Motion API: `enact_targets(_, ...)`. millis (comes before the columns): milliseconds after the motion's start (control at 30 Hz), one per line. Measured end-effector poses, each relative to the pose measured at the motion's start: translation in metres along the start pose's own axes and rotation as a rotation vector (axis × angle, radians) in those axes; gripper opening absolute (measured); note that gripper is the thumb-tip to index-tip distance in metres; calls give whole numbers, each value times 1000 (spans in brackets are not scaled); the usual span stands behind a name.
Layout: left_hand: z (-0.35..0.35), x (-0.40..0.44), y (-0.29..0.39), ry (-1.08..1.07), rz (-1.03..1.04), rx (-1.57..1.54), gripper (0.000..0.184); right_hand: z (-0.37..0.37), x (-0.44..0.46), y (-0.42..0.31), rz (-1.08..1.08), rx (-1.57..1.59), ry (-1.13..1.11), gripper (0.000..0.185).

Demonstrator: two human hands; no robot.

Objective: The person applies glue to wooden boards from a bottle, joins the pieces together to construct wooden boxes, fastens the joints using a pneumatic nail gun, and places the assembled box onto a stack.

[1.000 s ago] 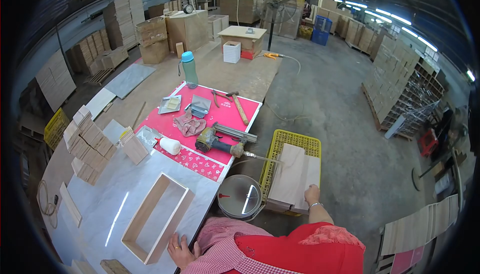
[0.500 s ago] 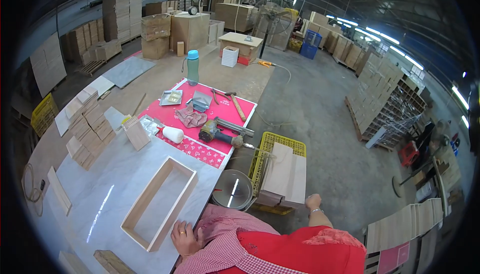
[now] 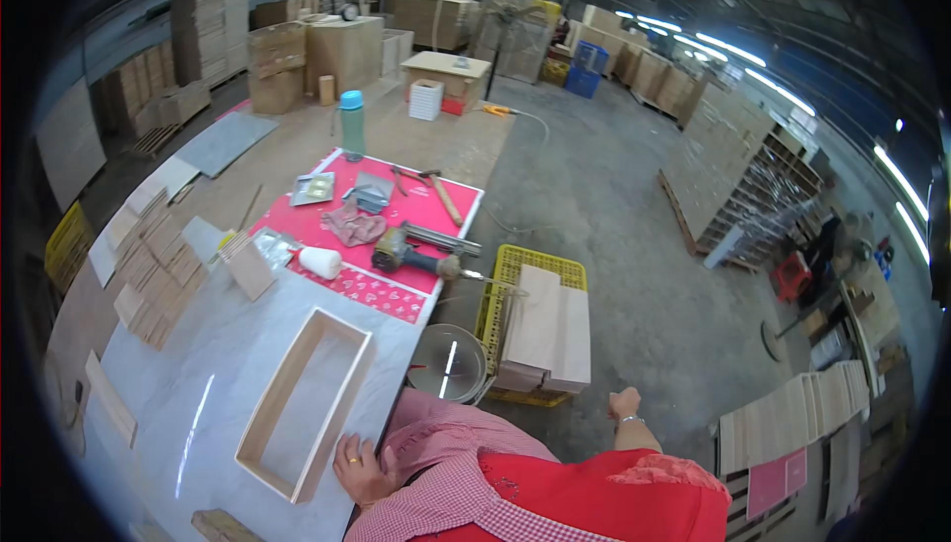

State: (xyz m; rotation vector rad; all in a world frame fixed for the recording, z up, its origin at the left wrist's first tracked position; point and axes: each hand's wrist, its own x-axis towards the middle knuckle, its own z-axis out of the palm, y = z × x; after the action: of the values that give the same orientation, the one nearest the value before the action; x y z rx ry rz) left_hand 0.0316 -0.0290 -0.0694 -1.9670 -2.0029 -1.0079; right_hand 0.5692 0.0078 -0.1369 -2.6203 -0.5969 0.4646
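Note:
An open rectangular wooden frame (image 3: 342, 398) lies on the light marbled tabletop (image 3: 223, 443). My left hand (image 3: 365, 470) rests at the table edge, its fingers spread beside the frame's near right corner and close to its side. Away from the table, over the floor on the right, my right hand (image 3: 624, 403) hangs with its fingers curled, and nothing shows in it. Nearest to that hand is a stack of wooden boards (image 3: 545, 329) on a yellow plastic crate (image 3: 507, 267).
A nail gun (image 3: 416, 257), a white bottle (image 3: 319, 263), a rag (image 3: 352, 225) and a hammer (image 3: 443, 197) lie on a pink sheet (image 3: 401, 289). Stacked wood pieces (image 3: 163, 265) stand at left. A round glass-like disc (image 3: 446, 364) sits beside the table.
The view has shifted, so the table and its tools appear further left. My left hand stays beside the wooden frame, and my right hand still hangs at my side.

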Motion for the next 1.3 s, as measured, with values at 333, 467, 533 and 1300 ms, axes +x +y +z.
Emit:
enact_targets(333,5,-2,-5,-34,39,85,36,44,39,53,-177,-190,149,46)
enact_targets(467,-5,5,3,-154,15,159,37,51,54,68,-415,-327,118,61)
enact_targets(533,-8,3,7,-200,7,174,38,59,59,54,-256,-224,132,58)
enact_targets(1300,-4,5,5,-230,-56,242,48,128,119,-39,-111,46,-258,74)
